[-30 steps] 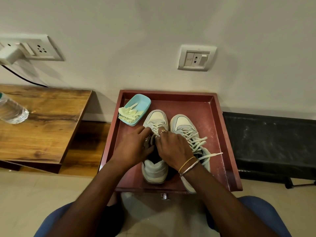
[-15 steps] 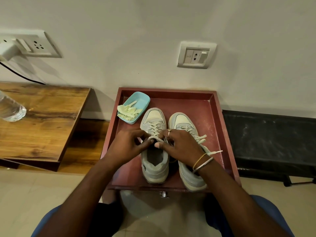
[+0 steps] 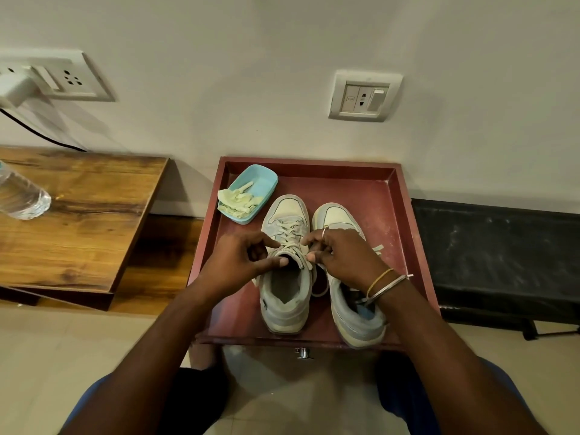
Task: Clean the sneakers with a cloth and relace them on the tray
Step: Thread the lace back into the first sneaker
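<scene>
Two pale grey sneakers stand side by side, toes to the wall, on a dark red tray [image 3: 389,211]. The left sneaker [image 3: 285,296] is laced up to its top eyelets. My left hand [image 3: 233,262] pinches the lace at the sneaker's left top edge. My right hand [image 3: 342,255] pinches the lace end at its right top edge, and a loop of lace [image 3: 320,288] hangs below it. The right sneaker [image 3: 351,312] is partly hidden under my right wrist, with loose lace ends beside it. A pale yellow cloth [image 3: 237,200] lies in a light blue dish [image 3: 260,183] at the tray's far left corner.
A wooden table [image 3: 78,221] with a plastic water bottle [image 3: 22,199] stands to the left. A black bench [image 3: 502,255] runs to the right of the tray. The wall behind has two socket plates. My knees are below the tray's near edge.
My hands have drawn back from covering the left sneaker's opening to its top eyelets and spread slightly apart. Each now pinches a lace end, and the sneaker's opening shows.
</scene>
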